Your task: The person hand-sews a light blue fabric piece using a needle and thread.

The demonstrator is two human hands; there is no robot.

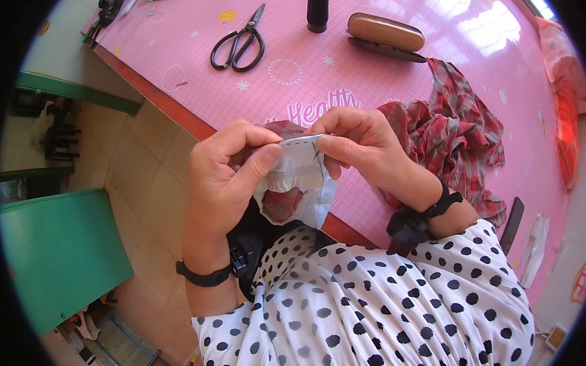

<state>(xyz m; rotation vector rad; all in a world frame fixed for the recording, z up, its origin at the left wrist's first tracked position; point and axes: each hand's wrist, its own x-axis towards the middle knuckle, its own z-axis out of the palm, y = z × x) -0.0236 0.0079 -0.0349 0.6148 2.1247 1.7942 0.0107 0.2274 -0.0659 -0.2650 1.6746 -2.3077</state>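
A piece of white fabric (305, 172) hangs between my two hands, with dark stitches along its upper edge. My left hand (230, 169) pinches that edge at its left end between thumb and forefinger. At the right end, my right hand (360, 141) pinches the same edge, a dark thread showing just below its thumb. Whether a needle is between the fingers cannot be made out. Red plaid cloth shows behind the white piece and through a gap in it. More of the red plaid cloth (428, 138) lies crumpled on the table beside my right hand.
On the pink-covered table (301, 71) lie black-handled scissors (240, 48), a black thread spool (318, 8) and a brown glasses case (386, 35). A dark flat strip (512, 226) rests near my right elbow. A green surface (64, 255) stands to the left, beyond the tiled floor.
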